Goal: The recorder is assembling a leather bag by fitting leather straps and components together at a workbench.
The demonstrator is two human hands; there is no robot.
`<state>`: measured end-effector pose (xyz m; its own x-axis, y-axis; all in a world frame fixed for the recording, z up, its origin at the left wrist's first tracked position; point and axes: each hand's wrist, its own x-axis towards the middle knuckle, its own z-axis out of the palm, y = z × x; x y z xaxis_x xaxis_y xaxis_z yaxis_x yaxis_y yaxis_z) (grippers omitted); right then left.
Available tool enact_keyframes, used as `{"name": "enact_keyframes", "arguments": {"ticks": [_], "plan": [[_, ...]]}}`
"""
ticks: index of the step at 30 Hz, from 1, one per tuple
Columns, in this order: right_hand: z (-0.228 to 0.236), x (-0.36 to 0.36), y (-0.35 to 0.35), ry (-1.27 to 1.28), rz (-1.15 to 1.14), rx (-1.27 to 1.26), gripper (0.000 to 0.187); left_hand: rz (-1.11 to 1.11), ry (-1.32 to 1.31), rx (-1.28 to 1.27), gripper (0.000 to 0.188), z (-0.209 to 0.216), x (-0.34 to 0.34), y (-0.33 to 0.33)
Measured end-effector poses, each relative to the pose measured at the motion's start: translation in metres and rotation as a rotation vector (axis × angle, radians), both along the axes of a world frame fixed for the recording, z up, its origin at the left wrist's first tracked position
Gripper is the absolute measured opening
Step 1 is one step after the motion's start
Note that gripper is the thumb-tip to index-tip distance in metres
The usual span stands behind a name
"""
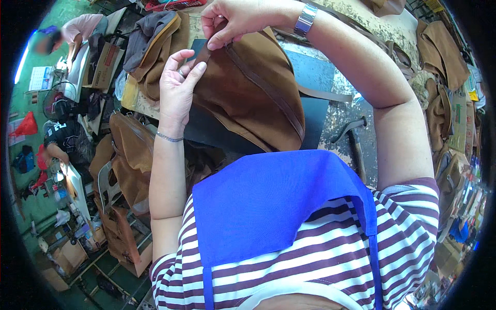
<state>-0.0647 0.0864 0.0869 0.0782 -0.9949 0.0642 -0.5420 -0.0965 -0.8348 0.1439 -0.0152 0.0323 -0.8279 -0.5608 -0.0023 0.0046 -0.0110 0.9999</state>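
"Where's the brown bag [243,95]?"
"Three o'clock from the left hand [174,87] — its long side runs eleven to five."
"The hands?"
"Right hand [231,23] pinches a leather strap [204,55]. Left's half open — can't tell if it grips."

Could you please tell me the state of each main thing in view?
Right hand: pinching the brown strap
Left hand: at the strap, grip unclear
Brown bag: resting on the dark mat
Blue apron: worn
Wristwatch: worn, fastened
Hammer: lying unheld
Fan: cannot tell whether running
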Motion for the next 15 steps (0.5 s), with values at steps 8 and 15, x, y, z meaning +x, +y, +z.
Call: {"name": "enact_keyframes", "arguments": {"ticks": [8,15], "plan": [[-0.0101,0.0054,0.0015,-0.041,-0.057,-0.041,0.020,-0.004,0.049,0.091,0.029,-0.0037,-0.0004,-0.0052],[-0.0097,0.0070,0.0022,-0.020,-0.048,-0.077,0.020,0.020,0.011,0.125,0.027,-0.0014,-0.0049,-0.0032]]}}
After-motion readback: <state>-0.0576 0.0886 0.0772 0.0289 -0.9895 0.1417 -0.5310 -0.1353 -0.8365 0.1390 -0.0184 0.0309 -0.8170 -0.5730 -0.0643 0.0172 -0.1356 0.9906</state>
